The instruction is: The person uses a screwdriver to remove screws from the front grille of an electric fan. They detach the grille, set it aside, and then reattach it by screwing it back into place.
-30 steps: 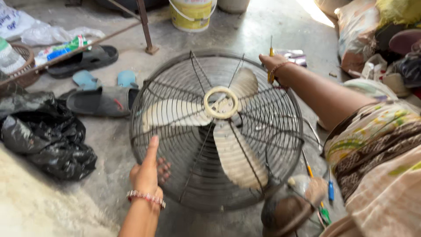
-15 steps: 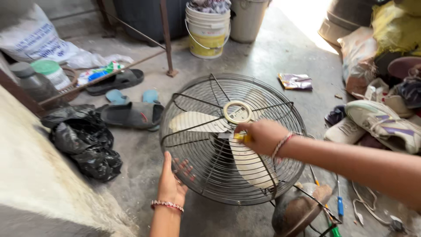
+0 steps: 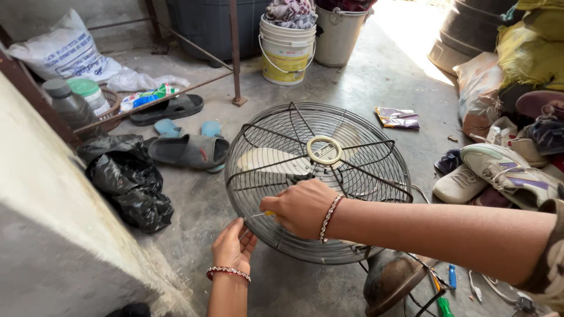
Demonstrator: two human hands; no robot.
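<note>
the fan guard (image 3: 317, 182) lies flat on the concrete floor (image 3: 376, 88). the right hand (image 3: 302, 206) has come down from the hub to the near rim, fingers shut on a yellow-handled screwdriver (image 3: 262, 214); the left hand (image 3: 233, 246) steadies the rim, fingers loosely open, so work starts there.

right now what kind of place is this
Probably a home yard or porch used for storage and repairs: bare concrete floor, buckets, loose sandals and shoes, and a fan cage being worked on.

A black plastic bag (image 3: 132, 182) and grey sandals (image 3: 188, 151) are seen left of the hands; sneakers (image 3: 499, 170) are piled to their right.
</note>
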